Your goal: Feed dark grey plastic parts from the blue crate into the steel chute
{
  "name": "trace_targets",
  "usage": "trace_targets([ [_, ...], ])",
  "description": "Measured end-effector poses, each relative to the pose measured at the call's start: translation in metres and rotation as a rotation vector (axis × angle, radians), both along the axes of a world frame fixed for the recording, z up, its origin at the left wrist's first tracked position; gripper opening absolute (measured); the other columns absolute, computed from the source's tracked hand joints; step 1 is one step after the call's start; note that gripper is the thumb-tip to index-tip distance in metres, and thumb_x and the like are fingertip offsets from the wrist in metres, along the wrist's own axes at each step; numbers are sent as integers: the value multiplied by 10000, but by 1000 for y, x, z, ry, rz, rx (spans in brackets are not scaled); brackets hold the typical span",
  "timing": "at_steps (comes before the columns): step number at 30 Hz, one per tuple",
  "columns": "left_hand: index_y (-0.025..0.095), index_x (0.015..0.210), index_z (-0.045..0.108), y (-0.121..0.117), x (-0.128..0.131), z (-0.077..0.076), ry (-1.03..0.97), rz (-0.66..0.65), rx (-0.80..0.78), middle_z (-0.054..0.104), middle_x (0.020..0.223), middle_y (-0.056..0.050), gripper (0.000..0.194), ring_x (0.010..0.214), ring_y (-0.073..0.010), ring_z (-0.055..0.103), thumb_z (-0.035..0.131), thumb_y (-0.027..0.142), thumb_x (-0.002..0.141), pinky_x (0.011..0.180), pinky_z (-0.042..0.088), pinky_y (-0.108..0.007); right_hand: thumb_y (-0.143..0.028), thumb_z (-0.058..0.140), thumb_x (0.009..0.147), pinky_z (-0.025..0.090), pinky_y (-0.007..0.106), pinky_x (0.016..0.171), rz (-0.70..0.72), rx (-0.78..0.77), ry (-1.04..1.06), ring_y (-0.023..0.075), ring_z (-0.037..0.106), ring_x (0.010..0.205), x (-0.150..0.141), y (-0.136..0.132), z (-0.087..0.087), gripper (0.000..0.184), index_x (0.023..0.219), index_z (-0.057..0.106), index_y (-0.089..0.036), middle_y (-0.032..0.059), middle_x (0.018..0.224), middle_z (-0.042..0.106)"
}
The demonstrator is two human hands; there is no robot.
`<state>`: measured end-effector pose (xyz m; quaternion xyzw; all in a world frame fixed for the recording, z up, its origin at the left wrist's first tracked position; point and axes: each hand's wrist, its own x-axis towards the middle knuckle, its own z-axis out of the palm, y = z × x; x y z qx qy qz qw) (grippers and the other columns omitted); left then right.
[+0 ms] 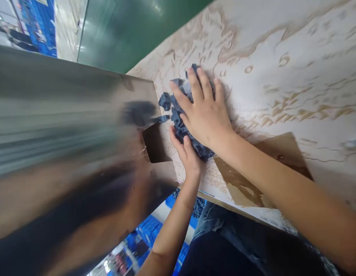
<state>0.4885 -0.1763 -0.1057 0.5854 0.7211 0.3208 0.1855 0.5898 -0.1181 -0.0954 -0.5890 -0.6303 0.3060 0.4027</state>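
A pile of small dark blue-grey moulded plastic parts [178, 117] lies on the worn, pale patterned tabletop [252, 99]. My right hand [208, 111] rests over the pile with its fingers spread, covering much of it. Cupped against the near side of the pile is my left hand [189, 155], its thumb and fingers apart. One loose part [164, 101] sits just left of the pile. Another small part [164, 119] lies close to the square opening. What is under my right palm is hidden.
A shiny metal panel [80, 134], with blurred reflections, stands at the left and has a dark square opening [156, 143]. A green surface [132, 30] rises behind. Brown sheet [261, 168] covers part of the tabletop. More dark parts [198, 207] show below the table edge.
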Motion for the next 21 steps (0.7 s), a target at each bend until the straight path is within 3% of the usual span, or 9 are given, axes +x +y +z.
trace_targets([
  [2,173,1444,236,-2,-6,-3,71,-51,25,250,1557,-106,620,1446,-192,216,333,486,918,1154,257,-310,-512,335,940,154,644,1088,-20,48,106,365,114,1426,-6,1,-4,486,1391,438,-363,-33,1513,354],
  [4,207,1457,206,-3,-12,-5,115,-87,32,256,1557,-83,624,1440,-206,237,310,510,921,1148,281,-335,-613,186,918,221,620,1047,-23,69,154,366,146,1411,-5,5,-4,568,1305,530,-380,-71,1469,419],
  [8,273,1480,150,0,-20,-7,188,-133,-5,258,1561,-31,557,1432,-200,261,171,477,962,1136,318,-361,-671,26,842,248,576,1037,74,63,27,368,319,1345,21,27,5,824,1169,649,-242,-37,1342,559],
  [10,303,1491,97,0,-20,-4,238,-156,77,172,1590,-1,561,1458,-201,175,188,476,966,1165,259,-390,-672,117,844,237,542,1060,99,89,-22,358,314,1351,36,42,10,755,1178,642,-243,-58,1386,517],
  [12,326,1492,120,0,-19,1,317,-267,152,115,1602,26,578,1474,-217,66,239,509,956,1195,140,-442,-621,315,866,266,532,1059,195,89,-86,356,303,1361,44,54,12,599,1244,598,-253,-57,1443,456],
  [14,317,1480,216,-1,-19,7,388,-417,129,125,1602,17,561,1476,-238,32,250,516,956,1195,63,-479,-495,507,864,310,546,1050,375,80,-190,349,366,1336,44,56,9,495,1275,579,-229,-18,1415,499],
  [16,282,1460,297,-1,-19,11,407,-490,41,143,1600,-28,538,1474,-259,59,249,490,966,1187,71,-502,-376,596,852,348,550,1046,508,116,-279,328,435,1301,44,51,4,431,1255,596,-221,5,1359,560],
  [19,241,1458,310,0,-18,12,363,-446,-75,148,1595,-90,555,1472,-280,66,293,484,960,1169,129,-534,-343,590,868,366,568,1031,505,166,-407,341,439,1299,55,39,0,386,1229,612,-210,61,1394,525],
  [21,222,1472,271,0,-14,14,309,-374,-103,161,1588,-121,584,1473,-281,53,291,496,956,1161,132,-553,-410,569,879,347,594,1030,447,153,-465,364,430,1301,69,32,10,444,1262,587,-188,118,1408,500],
])
